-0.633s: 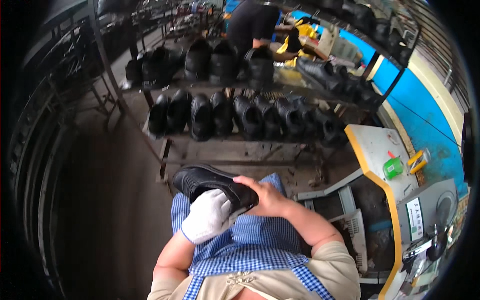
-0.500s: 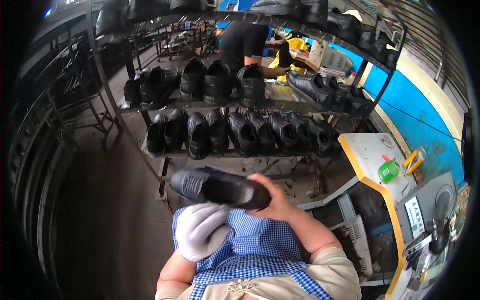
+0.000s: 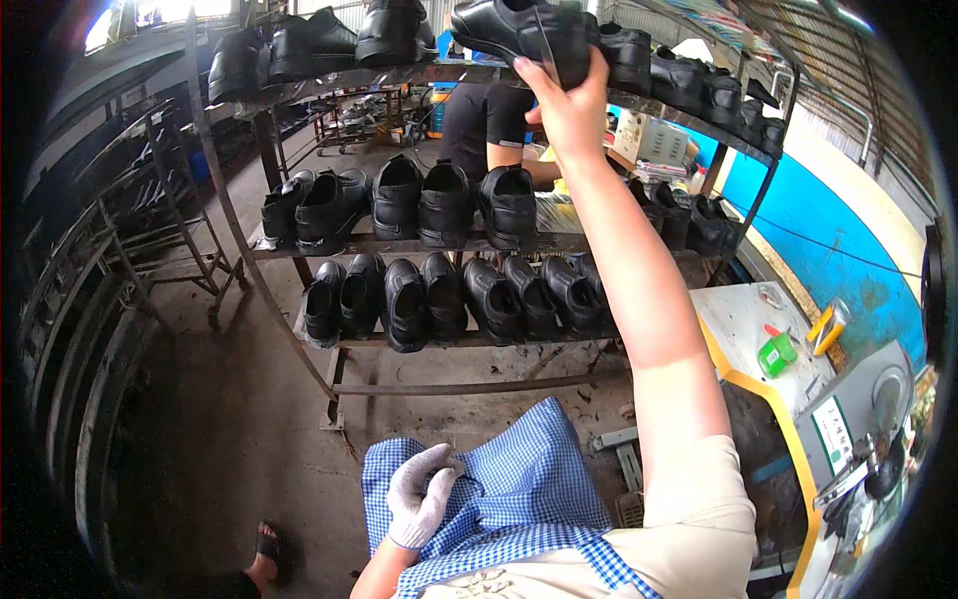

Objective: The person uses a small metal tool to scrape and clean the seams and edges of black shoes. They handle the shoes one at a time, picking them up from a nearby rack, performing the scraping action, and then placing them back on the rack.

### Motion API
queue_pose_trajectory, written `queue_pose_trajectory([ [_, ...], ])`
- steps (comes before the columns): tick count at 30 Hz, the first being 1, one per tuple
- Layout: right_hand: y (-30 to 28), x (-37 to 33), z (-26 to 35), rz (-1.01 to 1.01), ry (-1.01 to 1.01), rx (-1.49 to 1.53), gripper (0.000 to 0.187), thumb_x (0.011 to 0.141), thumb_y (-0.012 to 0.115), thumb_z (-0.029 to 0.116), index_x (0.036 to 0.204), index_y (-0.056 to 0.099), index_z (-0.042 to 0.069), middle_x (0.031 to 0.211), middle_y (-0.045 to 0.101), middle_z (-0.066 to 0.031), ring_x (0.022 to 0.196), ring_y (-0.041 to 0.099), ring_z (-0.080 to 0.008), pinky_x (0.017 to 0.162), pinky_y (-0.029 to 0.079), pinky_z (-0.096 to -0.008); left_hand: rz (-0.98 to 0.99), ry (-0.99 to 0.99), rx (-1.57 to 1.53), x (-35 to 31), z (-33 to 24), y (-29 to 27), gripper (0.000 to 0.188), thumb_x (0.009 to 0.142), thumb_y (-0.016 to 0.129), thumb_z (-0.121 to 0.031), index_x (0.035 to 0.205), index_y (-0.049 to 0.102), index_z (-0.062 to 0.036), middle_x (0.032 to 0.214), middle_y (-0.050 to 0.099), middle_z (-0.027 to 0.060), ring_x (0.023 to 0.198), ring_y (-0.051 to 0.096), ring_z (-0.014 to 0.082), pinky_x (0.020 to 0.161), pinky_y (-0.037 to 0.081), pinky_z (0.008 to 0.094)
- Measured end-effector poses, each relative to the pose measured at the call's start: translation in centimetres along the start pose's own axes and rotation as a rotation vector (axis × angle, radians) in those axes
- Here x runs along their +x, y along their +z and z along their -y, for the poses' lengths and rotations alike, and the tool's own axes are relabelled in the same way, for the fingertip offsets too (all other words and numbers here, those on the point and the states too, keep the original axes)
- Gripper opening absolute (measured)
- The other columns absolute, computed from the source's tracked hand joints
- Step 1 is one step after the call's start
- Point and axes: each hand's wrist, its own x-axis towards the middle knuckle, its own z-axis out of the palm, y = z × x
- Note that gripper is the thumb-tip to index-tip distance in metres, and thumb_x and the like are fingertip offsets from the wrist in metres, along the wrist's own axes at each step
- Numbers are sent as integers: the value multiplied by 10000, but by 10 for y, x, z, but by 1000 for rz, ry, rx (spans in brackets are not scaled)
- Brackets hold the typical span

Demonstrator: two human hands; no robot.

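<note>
My right hand [image 3: 574, 105] is stretched up to the top shelf of a metal rack [image 3: 419, 72]. Its thumb and fingers grip the heel end of a black lace-up shoe [image 3: 504, 32], whose toe points left. Whether the shoe's sole rests on the shelf I cannot tell. Low in front of the blue checked apron [image 3: 539, 469], my left hand [image 3: 417, 494] wears a white glove. Its fingers are bent, with a gap to the thumb, and nothing is in it. More black shoes [image 3: 444, 205] stand in rows on the shelves; my right arm hides some of them.
A yellow-edged workbench [image 3: 733, 299] at the right carries a green plastic container [image 3: 776, 354] and a grey machine [image 3: 838, 419]. Behind the rack a person in dark clothes [image 3: 474, 125] bends over. A sandalled foot [image 3: 267, 549] shows at lower left. Metal racks [image 3: 150, 240] stand at left.
My right hand has gone from in front of my apron up to the top shelf, gripping a shoe in both frames. My gloved left hand has come away from the shoe and dropped lower.
</note>
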Motion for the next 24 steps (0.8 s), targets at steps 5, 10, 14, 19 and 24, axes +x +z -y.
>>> queue_pose_trajectory([
  [5,32,39,-31,76,210,-48,876,760,841,445,1340,436,-72,922,704,-120,580,651,-151,529,504,-252,-27,-44,-12,3,-2,-5,322,939,617,-31,1247,576,54,1040,689,142,966,682,219,889,548,344],
  [10,6,58,-51,6,-10,-127,502,799,833,374,1085,683,-9,787,709,-53,636,628,-105,642,479,-234,-54,-83,-7,5,1,-12,318,931,617,-24,1229,589,85,1027,698,154,945,689,208,868,549,308],
  [14,-39,91,-52,-279,-293,-530,584,751,791,532,1097,719,67,915,704,-91,832,687,-217,738,533,-358,-39,-124,4,7,12,-13,301,947,626,-78,1218,597,49,1036,690,145,957,685,218,879,552,341],
  [19,-36,81,-50,-68,-158,-1086,1005,669,661,814,1339,578,69,1179,680,-174,1131,647,-344,924,519,-445,-10,-125,37,9,7,-9,311,951,622,-89,1218,601,68,1035,701,152,947,693,198,864,545,306],
  [24,-28,88,-51,31,38,-1118,1164,669,692,781,1484,316,39,1201,659,-257,1129,650,-381,928,515,-476,8,-182,-37,1,20,-7,319,966,622,-132,1219,605,60,1054,705,125,962,684,171,876,526,285],
])
